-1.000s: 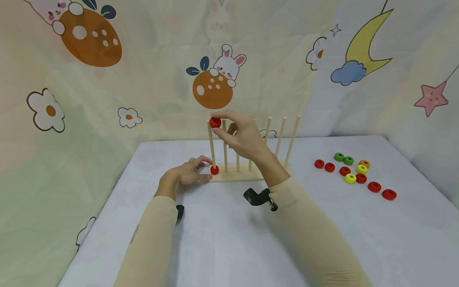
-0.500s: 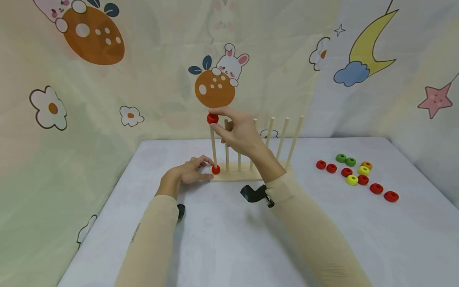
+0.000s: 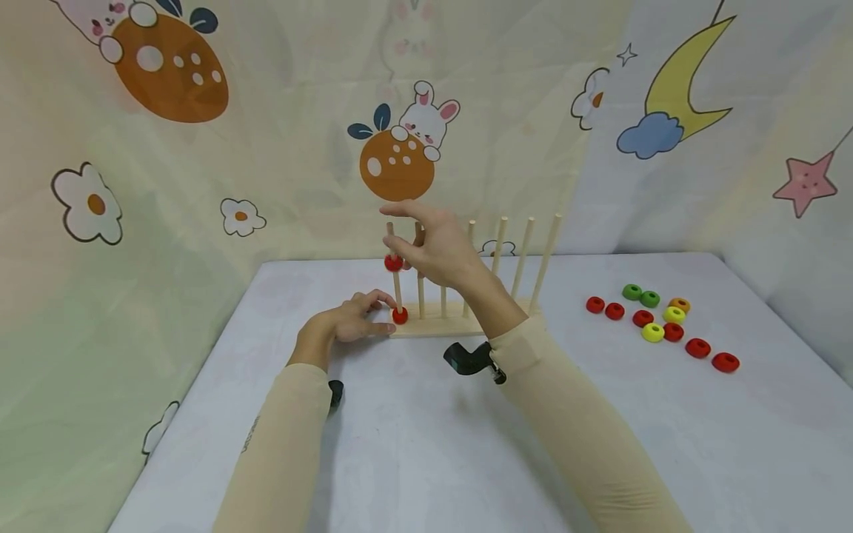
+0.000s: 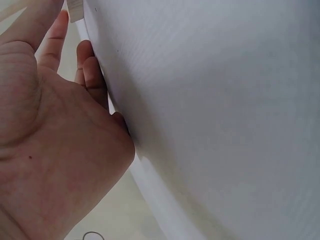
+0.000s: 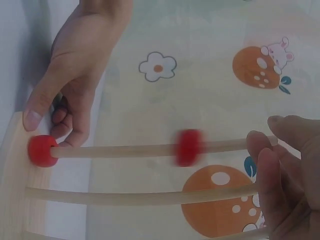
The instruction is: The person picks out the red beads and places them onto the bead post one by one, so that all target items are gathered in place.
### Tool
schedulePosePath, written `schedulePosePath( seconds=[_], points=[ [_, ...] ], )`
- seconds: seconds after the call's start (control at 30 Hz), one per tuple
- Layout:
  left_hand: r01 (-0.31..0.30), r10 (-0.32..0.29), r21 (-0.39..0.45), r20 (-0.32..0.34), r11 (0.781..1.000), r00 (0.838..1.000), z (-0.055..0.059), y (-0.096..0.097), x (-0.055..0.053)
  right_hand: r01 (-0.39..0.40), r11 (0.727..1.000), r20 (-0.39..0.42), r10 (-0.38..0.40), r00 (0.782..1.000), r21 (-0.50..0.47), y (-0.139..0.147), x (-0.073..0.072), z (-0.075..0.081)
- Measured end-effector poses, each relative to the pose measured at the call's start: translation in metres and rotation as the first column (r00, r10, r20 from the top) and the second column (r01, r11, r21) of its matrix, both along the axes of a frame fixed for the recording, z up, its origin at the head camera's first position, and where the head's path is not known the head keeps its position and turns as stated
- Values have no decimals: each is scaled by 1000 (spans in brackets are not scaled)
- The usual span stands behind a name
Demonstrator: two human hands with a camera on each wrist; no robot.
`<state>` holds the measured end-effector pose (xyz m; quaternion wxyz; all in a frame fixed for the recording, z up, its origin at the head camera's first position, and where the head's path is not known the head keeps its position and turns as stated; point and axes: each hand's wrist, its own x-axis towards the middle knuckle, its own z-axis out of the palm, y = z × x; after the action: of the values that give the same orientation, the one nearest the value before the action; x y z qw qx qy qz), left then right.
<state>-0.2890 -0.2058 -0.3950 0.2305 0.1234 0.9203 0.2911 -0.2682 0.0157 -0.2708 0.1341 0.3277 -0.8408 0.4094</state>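
A wooden peg rack (image 3: 440, 326) with a row of upright pegs stands on the table. One red bead (image 3: 400, 316) sits at the bottom of its leftmost peg. Partway up that same peg is a second red bead (image 3: 394, 263), blurred in the right wrist view. My right hand (image 3: 440, 248) is beside the peg's top, thumb and index finger spread apart with nothing between them. At the rack's left end, my left hand (image 3: 349, 318) holds the base between thumb and fingers. The left wrist view shows mostly its palm (image 4: 55, 135), with only a corner of the wood visible.
Several loose beads lie on the table to the right: red beads (image 3: 697, 348), green beads (image 3: 631, 292), yellow beads (image 3: 653, 332) and an orange bead (image 3: 680, 304). A patterned cloth (image 3: 300, 148) hangs behind the white table (image 3: 400, 444).
My right hand brought the red bead onto the top of the leftmost peg and let it go. The bead has slid partway down. My left hand has stayed at the base.
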Motion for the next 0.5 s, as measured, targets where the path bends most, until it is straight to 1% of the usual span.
schedulePosePath(
  seconds=[0.1, 0.27, 0.37, 0.5],
  points=[
    [-2, 2, -1, 0, 1000, 1000, 0, 0, 0, -16, 1000, -12, 16, 1000, 1, 1, 3, -1],
    [1, -1, 0, -2, 1000, 1000, -1, 1, 0, -84, 996, -35, 85, 996, 20, 5, 9, -3],
    [10, -10, -6, -4, 1000, 1000, -1, 0, -1, -103, 995, -76, 104, 992, 15, 7, 11, -5],
    [14, -14, -8, -3, 1000, 1000, -1, -1, -2, -121, 992, -152, 114, 982, -42, 11, 10, -7]
  ],
)
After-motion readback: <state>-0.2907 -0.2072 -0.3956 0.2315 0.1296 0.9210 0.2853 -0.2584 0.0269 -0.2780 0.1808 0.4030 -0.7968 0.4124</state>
